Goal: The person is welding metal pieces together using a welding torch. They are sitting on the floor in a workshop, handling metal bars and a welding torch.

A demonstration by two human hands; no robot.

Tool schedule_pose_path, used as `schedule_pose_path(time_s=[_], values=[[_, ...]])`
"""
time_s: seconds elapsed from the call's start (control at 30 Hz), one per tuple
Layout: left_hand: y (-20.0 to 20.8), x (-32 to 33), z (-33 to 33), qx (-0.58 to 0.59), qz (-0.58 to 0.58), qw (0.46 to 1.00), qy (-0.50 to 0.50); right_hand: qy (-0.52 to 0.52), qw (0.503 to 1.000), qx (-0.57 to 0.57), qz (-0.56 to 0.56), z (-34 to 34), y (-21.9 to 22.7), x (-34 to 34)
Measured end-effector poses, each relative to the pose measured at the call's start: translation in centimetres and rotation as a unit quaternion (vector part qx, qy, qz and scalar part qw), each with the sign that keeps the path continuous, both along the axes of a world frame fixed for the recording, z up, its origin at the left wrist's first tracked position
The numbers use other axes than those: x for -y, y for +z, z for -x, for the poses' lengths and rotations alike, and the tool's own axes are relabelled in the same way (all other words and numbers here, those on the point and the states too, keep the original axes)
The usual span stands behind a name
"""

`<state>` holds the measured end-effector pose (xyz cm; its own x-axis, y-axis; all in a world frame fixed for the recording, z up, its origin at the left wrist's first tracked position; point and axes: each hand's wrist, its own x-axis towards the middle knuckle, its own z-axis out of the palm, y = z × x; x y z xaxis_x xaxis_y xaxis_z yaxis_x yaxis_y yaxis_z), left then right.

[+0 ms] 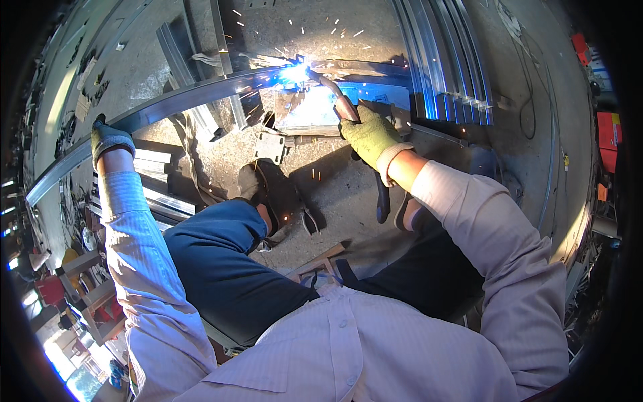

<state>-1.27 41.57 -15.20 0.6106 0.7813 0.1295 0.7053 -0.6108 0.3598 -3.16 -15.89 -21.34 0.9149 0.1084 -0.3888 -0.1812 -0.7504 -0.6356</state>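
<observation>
A long square steel tube [194,97] runs from the left side to a bright blue-white welding arc [295,72] at its right end. My left hand [111,137], in a dark-backed glove, is closed on the tube well away from the arc. In a yellow-green glove, my right hand [370,134] grips a welding torch [345,107], whose bent neck points left at the arc. Sparks fly above and below it. Glare hides the joint itself. Under the arc lies a flat work surface [311,129], lit strongly in blue and white.
Several steel tubes [449,67] lie side by side at the far right. A drilled metal plate [269,147] and a plier-like tool [310,220] are near my feet. Cables [529,100] trail along the right floor. More cut tubes [164,201] lie beneath my left arm.
</observation>
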Motion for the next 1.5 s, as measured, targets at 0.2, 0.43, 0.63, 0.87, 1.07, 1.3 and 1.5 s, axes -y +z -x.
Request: schedule_pose_path(time_s=[0.2,0.43,0.63,0.87,1.07,1.3,1.5], values=[[0.5,0.1,0.3,-0.046,-0.040,0.998,-0.012,0.010,0.999,-0.036,-0.003,-0.1,0.7,0.1],[0.1,0.0,-1.2,0.303,0.388,0.867,0.077,0.004,0.999,-0.053,-0.002,0.0,1.4,0.0],[1.2,2.1,-1.7,0.423,0.511,0.742,0.102,0.006,0.998,-0.069,-0.003,0.0,2.1,0.3],[2.1,3.4,-1.7,0.421,0.513,0.742,0.099,0.012,0.996,-0.083,0.000,-0.1,2.4,0.2],[0.7,1.8,-0.7,0.185,0.191,0.963,0.047,0.005,1.000,-0.020,0.016,0.2,0.5,0.2],[0.2,0.9,-0.1,0.037,0.049,0.998,-0.004,0.004,1.000,-0.025,0.016,0.2,0.1,0.2],[0.6,1.1,-0.1,0.039,0.077,0.996,0.024,0.003,0.999,-0.030,0.031,0.1,0.4,0.2]])
